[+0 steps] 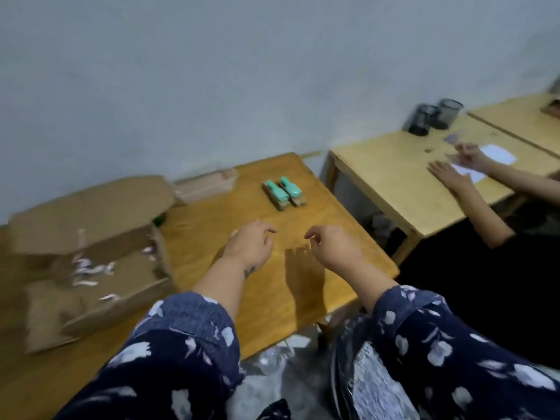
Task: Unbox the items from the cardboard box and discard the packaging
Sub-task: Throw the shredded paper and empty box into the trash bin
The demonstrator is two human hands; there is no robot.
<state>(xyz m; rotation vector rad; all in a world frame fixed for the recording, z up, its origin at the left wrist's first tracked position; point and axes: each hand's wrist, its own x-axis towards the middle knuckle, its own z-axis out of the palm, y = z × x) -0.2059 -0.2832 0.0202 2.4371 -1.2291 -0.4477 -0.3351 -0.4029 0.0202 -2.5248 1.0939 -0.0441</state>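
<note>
Two bare hands hovering over a wooden table, opened cardboard box at the left.

At the left edge, a blurred cardboard box (91, 256) with flaps open, resting on the wooden table (218, 213) (white scraps inside). Just right of it, toward the wall, clear packaging (206, 184). At centre, two teal items (283, 192) lying side by side. Below them, left hand (250, 245) and right hand (331, 245), fingers loosely curled, holding nothing. At upper right, another person's hands (454, 168) on a paler table (394, 177), near two dark cups (433, 116).
</note>
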